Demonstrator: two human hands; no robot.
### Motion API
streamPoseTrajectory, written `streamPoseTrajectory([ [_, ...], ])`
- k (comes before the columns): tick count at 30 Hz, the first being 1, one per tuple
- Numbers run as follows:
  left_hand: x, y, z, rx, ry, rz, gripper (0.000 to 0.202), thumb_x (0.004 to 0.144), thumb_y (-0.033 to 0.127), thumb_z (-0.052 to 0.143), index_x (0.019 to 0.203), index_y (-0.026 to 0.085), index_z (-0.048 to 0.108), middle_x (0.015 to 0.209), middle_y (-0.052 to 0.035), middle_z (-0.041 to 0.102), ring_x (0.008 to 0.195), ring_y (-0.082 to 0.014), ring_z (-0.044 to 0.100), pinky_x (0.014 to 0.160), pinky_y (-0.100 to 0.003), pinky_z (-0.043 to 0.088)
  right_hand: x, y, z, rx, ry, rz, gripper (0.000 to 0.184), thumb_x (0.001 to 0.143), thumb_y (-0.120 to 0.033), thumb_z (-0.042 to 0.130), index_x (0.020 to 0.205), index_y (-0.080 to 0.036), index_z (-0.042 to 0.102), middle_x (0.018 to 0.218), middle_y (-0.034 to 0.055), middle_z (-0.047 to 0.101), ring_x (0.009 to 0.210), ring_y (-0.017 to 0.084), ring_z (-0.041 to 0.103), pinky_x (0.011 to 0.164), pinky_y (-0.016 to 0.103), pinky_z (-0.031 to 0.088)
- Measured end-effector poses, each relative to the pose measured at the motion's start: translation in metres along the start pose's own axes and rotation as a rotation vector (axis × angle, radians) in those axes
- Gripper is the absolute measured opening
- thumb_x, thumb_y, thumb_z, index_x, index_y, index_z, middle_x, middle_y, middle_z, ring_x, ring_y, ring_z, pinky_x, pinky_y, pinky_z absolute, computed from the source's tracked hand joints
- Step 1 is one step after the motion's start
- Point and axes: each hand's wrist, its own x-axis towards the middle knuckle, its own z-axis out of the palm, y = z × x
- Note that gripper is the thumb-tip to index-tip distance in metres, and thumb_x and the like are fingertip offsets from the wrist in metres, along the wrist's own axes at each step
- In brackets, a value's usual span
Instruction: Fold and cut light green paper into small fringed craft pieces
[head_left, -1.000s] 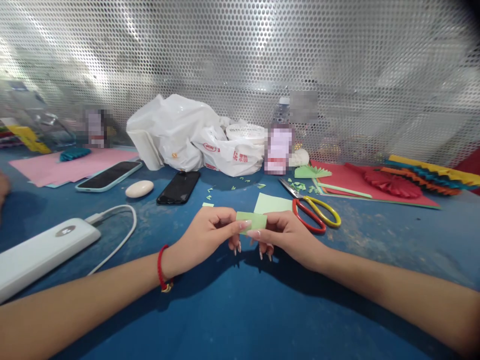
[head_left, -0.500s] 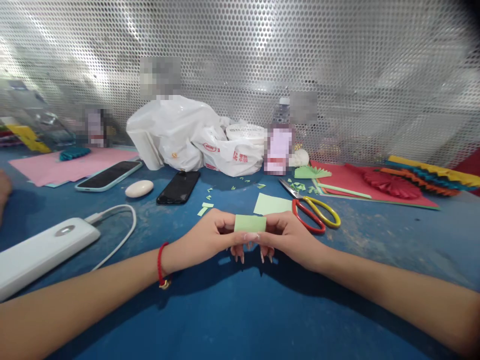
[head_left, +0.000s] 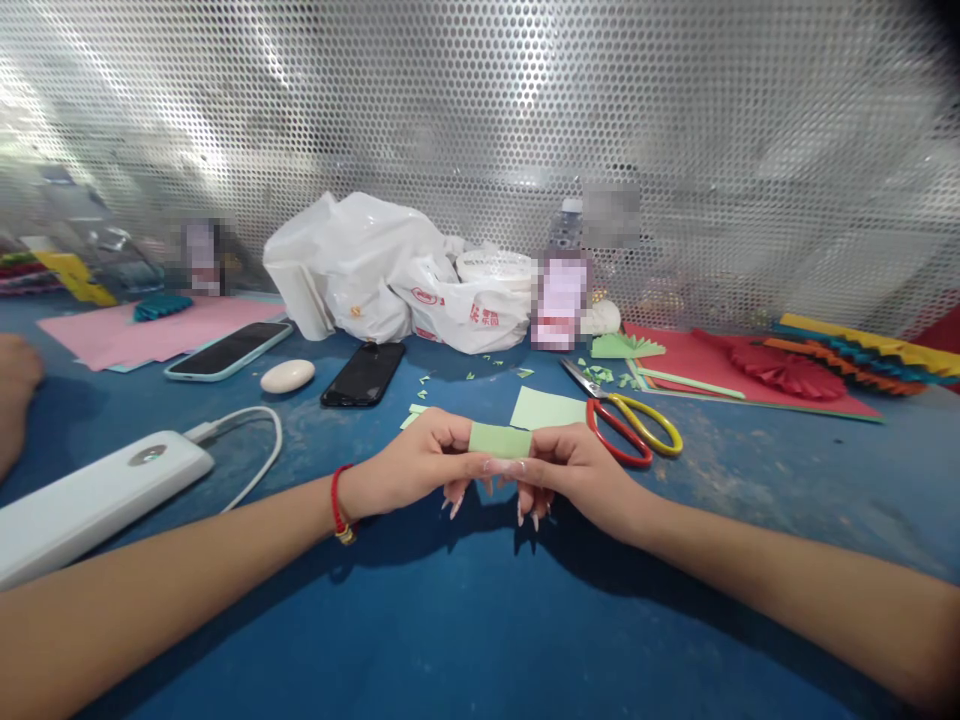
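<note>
A small piece of light green paper is held up between my two hands, above the blue table. My left hand pinches its left end, thumb along the lower edge. At the right end, my right hand grips it the same way, and the two thumb tips meet at the middle. The other fingers curl beneath, partly hidden. Just behind my right hand lie a flat green paper sheet and scissors with red and yellow handles. Small green paper scraps are scattered beyond.
Left of my hands are a white power bank with a cable, a black phone, a cased phone and a white oval object. White plastic bags stand behind. Red paper lies right. Another person's hand shows far left.
Both hands keep hold of the green paper, which has tilted slightly. My left wrist has shifted a little right, and the view has turned slightly. The other person's hand shows more.
</note>
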Motion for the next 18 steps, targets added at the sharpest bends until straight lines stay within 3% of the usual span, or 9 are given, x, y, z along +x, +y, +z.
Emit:
streamPoseTrajectory([
  [8,0.0020,-0.0038,0.0013,-0.078,0.170,0.013,0.027,0.076,0.028,0.077,0.059,0.011,0.064,0.042,0.0019,0.060,0.035,-0.0060,0.054,0.038,-0.011,0.044,0.0011,0.0027,-0.0011,-0.007,0.103,-0.075,0.033,0.080,-0.042,0.070,0.064,-0.016,0.058,0.051,-0.0021,0.063,0.042,0.008,0.057,0.043,0.018,0.044],
  [13,0.0004,-0.0047,-0.0021,-0.123,0.158,0.058,0.029,0.074,0.027,0.078,0.056,0.011,0.062,0.040,0.0028,0.058,0.032,-0.0042,0.048,0.036,-0.011,0.042,0.0021,0.0036,-0.0009,-0.026,0.047,-0.084,0.030,0.082,-0.041,0.069,0.067,-0.016,0.060,0.052,-0.0022,0.062,0.045,0.009,0.059,0.044,0.019,0.044],
  [18,-0.0045,-0.0062,-0.0065,-0.214,0.043,0.074,0.028,0.079,0.032,0.073,0.061,0.011,0.067,0.045,0.0001,0.060,0.036,-0.0064,0.052,0.039,-0.014,0.046,0.0005,0.0026,0.0007,-0.016,-0.043,-0.118,0.028,0.081,-0.039,0.071,0.070,-0.014,0.063,0.050,-0.0032,0.058,0.044,0.009,0.056,0.047,0.019,0.045],
])
